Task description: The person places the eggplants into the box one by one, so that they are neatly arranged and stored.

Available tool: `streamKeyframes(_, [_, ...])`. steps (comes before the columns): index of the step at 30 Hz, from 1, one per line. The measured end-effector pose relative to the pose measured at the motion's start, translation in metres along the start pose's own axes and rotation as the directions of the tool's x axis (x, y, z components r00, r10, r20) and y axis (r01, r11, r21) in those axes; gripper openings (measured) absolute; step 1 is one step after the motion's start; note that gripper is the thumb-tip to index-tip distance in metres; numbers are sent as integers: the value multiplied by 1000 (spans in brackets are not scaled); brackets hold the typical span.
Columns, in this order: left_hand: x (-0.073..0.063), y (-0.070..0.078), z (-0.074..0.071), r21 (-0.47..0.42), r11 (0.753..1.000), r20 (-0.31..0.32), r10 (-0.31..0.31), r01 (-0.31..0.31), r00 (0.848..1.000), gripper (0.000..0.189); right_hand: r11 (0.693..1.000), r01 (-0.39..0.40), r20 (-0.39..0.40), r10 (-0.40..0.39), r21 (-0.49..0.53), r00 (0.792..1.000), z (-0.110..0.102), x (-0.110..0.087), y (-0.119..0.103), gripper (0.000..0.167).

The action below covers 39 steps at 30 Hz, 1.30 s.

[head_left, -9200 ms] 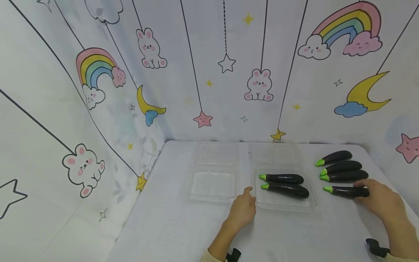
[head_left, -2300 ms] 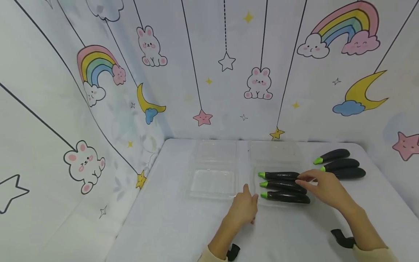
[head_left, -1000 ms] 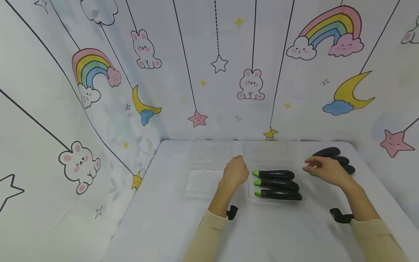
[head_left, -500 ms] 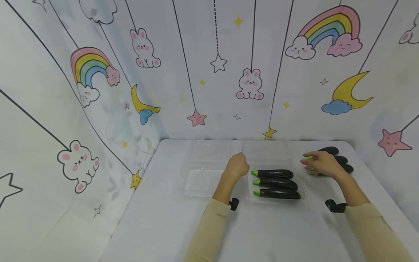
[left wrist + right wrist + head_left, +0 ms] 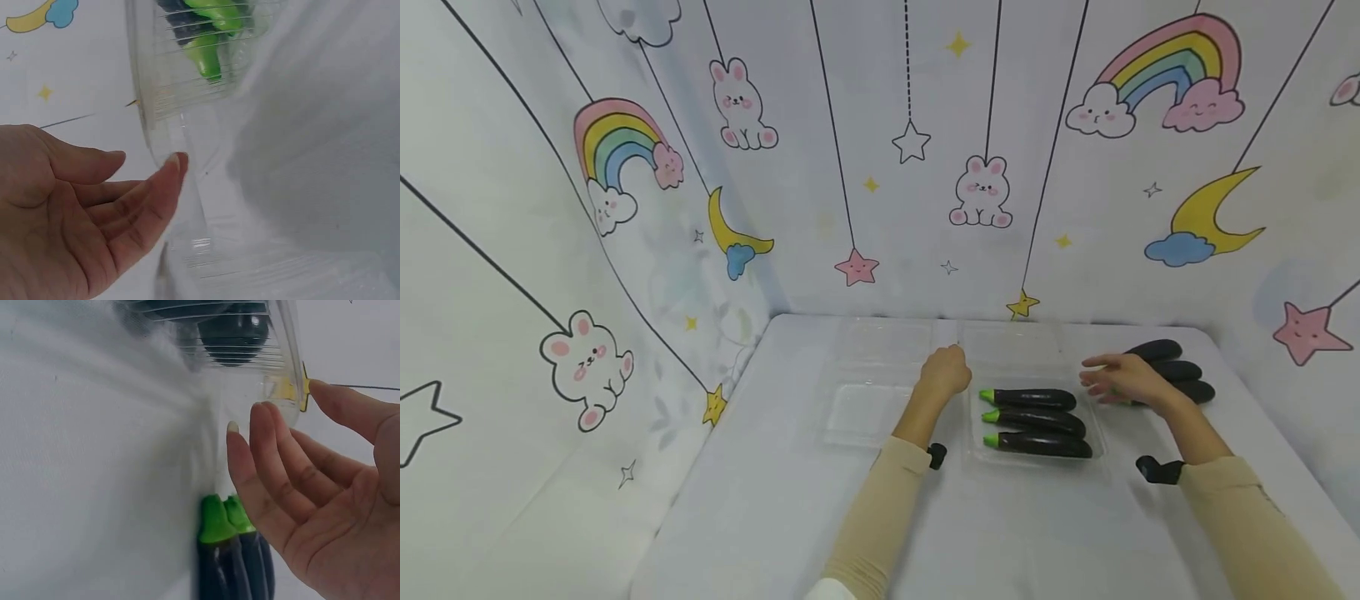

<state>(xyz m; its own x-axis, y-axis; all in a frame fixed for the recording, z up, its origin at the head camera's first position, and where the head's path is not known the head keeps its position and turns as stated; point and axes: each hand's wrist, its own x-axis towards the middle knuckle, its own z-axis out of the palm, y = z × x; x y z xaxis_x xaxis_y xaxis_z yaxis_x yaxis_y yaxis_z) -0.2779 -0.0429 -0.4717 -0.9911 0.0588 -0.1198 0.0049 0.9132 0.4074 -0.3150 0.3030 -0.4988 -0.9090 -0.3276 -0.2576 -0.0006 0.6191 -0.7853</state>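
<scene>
- Here's the left hand (image 5: pixel 946 372), out by the near-left side of the lid (image 5: pixel 1011 343), and I see its fingers loosely extended, thumb apart, nothing in the grasp.
- Up close on the left wrist view, its fingertips overlap a clear plastic edge; whether they actually touch it, I can't tell.
- Over to the right hand (image 5: pixel 1126 379): relaxed and unclenched, fingers gently bent, and I count nothing between them.
- It hangs between the box (image 5: pixel 1037 463) and the loose eggplants (image 5: pixel 1195 391), hiding part of their stems from my head view; contact, I can't call.
- Three of those lie grouped at the far right of the surface (image 5: pixel 760 517), dark bodies, bright green stems.
- Inside the box, I've got three packed eggplants (image 5: pixel 1033 422), side by side in a row, stems all pointing left.
- That box sits open, its lid laid back on the far side.
- Left of it, a second box (image 5: pixel 872 412), clear too, also lies open.
- Pale sleeves (image 5: pixel 887 508) reach in from below, and behind everything I see a cartoon-print backdrop (image 5: pixel 805 167).
</scene>
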Motion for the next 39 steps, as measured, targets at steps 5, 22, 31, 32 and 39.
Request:
streamKeyframes(5, [4,-1,5,-40,999,11,4,-4,1000,25,999,2,19,-3,44,1000,5,3,4,72])
streamKeyframes(22, [10,-2,11,-132,990,7,-49,49,999,27,989,34,16,-37,141,999,17,5,9,68])
streamKeyframes(31, [13,-6,10,-191,980,17,-50,52,999,23,977,20,-19,-16,211,1000,16,4,15,67])
streamKeyframes(32, [13,-6,9,-193,980,13,-48,50,999,24,976,16,-26,-10,218,1000,16,3,15,67])
streamKeyframes(39, [13,-7,7,-246,968,-19,-47,41,999,44,966,25,-40,-15,257,999,14,0,17,78])
